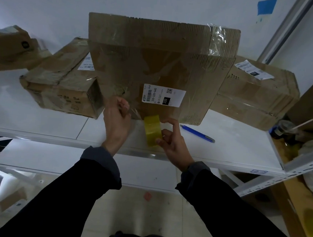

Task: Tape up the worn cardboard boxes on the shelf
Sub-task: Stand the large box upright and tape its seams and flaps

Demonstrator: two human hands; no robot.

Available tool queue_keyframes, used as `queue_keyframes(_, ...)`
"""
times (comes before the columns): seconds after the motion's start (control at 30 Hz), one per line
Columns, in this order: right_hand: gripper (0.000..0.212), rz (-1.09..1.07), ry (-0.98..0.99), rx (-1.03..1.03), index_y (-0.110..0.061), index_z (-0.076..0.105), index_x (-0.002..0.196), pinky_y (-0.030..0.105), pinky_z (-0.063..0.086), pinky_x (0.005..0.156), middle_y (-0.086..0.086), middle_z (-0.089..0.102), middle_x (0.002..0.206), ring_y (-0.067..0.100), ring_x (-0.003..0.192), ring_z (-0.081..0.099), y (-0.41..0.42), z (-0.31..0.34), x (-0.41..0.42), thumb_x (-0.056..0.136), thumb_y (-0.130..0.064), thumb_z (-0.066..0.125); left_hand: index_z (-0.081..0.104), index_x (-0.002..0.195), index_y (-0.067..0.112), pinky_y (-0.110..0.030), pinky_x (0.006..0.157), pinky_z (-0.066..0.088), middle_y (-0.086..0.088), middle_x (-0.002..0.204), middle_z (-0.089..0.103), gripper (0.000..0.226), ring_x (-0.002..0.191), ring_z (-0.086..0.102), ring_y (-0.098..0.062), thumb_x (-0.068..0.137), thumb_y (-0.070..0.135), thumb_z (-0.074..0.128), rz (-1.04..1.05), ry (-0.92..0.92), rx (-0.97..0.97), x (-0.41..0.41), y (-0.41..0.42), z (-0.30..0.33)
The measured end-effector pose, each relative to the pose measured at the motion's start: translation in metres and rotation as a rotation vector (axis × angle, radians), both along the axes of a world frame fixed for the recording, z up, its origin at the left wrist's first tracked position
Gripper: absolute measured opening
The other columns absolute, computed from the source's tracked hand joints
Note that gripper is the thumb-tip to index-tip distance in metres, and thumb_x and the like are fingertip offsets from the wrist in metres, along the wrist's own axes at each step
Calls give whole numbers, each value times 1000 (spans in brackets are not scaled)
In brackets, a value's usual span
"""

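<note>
Two hands stretch glossy yellow tape roll against corrugated box.

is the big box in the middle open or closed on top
Closed. The middle box has its top flaps lying flat and meeting, with clear tape across the seam; the white label sits flat on the near flap.

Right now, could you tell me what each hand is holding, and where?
Right hand grips the yellow tape roll by its rim; left hand pinches the clear tape's free end.
</note>
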State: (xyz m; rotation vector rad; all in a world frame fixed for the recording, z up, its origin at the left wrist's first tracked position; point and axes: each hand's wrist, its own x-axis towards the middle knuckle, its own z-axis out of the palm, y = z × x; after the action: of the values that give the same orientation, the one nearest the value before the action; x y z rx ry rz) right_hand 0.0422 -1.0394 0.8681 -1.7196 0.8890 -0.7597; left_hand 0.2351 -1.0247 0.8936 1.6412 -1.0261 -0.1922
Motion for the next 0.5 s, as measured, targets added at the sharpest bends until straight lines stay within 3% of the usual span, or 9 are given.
queue_keyframes(0.2, 48, -45, -67, 26, -38, 32, 122, 40, 59, 88, 13, 68, 98, 24, 91, 68, 5, -4, -2, 98, -3, 56, 49, 85, 16, -49, 70, 50, -10, 84, 54, 40, 77, 53, -31, 75, -22, 44, -37, -44, 30, -1, 6, -3)
queue_keyframes(0.4, 47, -86, -97, 112, -31, 31, 127, 34, 58, 90, 1, 69, 105, 17, 97, 70, 5, -5, -2, 98, -4, 57, 52, 92, 10, -29, 70, 48, 5, 84, 50, 34, 75, 46, -3, 79, -21, 44, 50, 47, -109, -10, 16, 0)
queue_keyframes(0.5, 49, -83, -91, 110, -32, 31, 127, 30, 58, 88, 1, 69, 105, 16, 96, 70, 6, -3, 0, 98, -3, 56, 51, 90, 11, -31, 68, 49, 4, 85, 52, 32, 77, 50, -6, 81, -18, 43, 54, 22, -150, -14, 21, 1)
